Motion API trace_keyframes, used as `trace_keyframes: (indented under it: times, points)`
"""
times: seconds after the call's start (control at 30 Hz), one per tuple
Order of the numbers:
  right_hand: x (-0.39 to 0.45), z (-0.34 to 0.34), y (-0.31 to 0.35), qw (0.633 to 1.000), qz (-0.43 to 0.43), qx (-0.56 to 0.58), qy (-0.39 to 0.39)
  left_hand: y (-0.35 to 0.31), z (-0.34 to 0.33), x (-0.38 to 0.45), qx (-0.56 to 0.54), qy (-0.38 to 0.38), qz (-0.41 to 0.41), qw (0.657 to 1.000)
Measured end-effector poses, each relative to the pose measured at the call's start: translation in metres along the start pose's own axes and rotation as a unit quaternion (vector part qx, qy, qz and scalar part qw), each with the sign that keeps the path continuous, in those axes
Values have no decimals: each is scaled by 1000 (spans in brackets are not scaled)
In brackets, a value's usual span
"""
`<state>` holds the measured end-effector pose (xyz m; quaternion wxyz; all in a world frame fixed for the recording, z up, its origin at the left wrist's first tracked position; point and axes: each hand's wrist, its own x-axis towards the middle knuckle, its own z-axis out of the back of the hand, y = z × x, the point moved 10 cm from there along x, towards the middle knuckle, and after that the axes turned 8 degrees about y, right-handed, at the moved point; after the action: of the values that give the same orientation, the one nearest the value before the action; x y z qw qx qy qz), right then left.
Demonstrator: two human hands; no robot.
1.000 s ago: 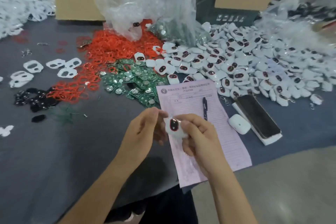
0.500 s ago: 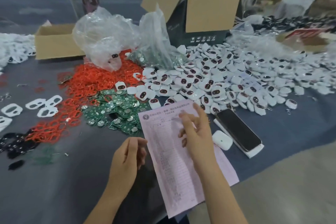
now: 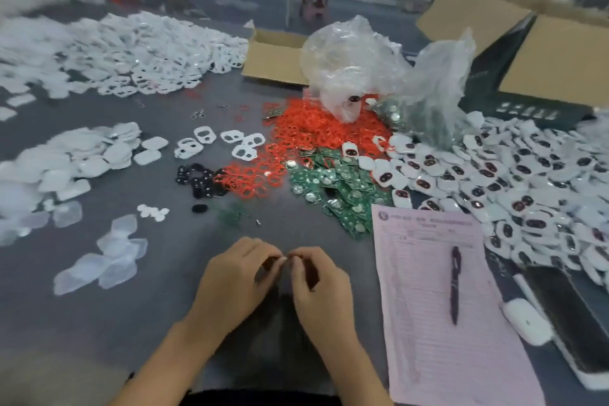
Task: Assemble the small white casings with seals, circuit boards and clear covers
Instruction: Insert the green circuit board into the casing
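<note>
Head view: the left hand [image 3: 235,277] and the right hand [image 3: 318,283] meet fingertip to fingertip low over the dark grey tabletop [image 3: 164,323], fingers curled inward as if pinching something tiny between them; whether anything is actually held is too small and blurred to tell. Judging by the task, this looks like the gap between one assembly and the next, the hands parked centrally so every supply lies within reach.

The parts fan out around them, sorted by kind, which probably speeds picking. A heap of thin red ring-shaped seals [image 3: 313,132] lies ahead, with a pile of small green circuit boards [image 3: 339,184] just beside it on the near side. To the right spreads a large drift of finished white casings with dark oval windows [image 3: 514,175], far too many to count. Four loose white casing frames with cut-outs [image 3: 227,143] lie near the seals, a small cluster of black parts [image 3: 197,180] below them. Flat clear covers [image 3: 108,257] lie to the left, roughly half a dozen, overlapping. More white parts are heaped at far left.

One pink printed form [image 3: 438,323] carries one dark pen [image 3: 455,283], kept by the right hand, likely for tallying. Beside it lie one white oval case [image 3: 527,321] and one phone [image 3: 566,316]
</note>
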<state>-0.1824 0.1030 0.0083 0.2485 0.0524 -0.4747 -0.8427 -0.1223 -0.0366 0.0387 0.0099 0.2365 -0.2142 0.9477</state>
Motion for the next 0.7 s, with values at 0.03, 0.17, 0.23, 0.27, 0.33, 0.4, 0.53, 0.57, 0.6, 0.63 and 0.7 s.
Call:
trace_keyframes:
  times: [0.03,0.17,0.23,0.27,0.33,0.4,0.53,0.57,0.6,0.63,0.7]
  points:
    - [5,-11,8,999,18,-43,15,12,7,-6,2,4,10,1000]
    - [21,-56,48,977,113,-172,57,57,32,-30,5,25,66,997]
    - [30,-75,63,971,134,-189,65,73,47,-41,30,2,83,996]
    - [33,-84,69,968,145,-191,70,79,54,-47,42,-11,90,995]
    - [36,-103,83,962,176,-190,83,90,65,-60,69,-37,108,991]
    - [36,-120,96,955,207,-187,100,100,77,-72,100,-70,138,983]
    - [39,-147,120,948,245,-163,118,118,106,-101,132,-148,209,958]
    - [41,-154,123,949,242,-157,126,124,114,-110,114,-168,232,951]
    - [43,-162,126,950,238,-151,133,132,123,-122,84,-190,260,943]
    - [45,-169,130,952,235,-145,135,141,130,-135,51,-209,289,933]
    - [50,-179,135,955,230,-135,133,155,138,-156,5,-223,333,916]
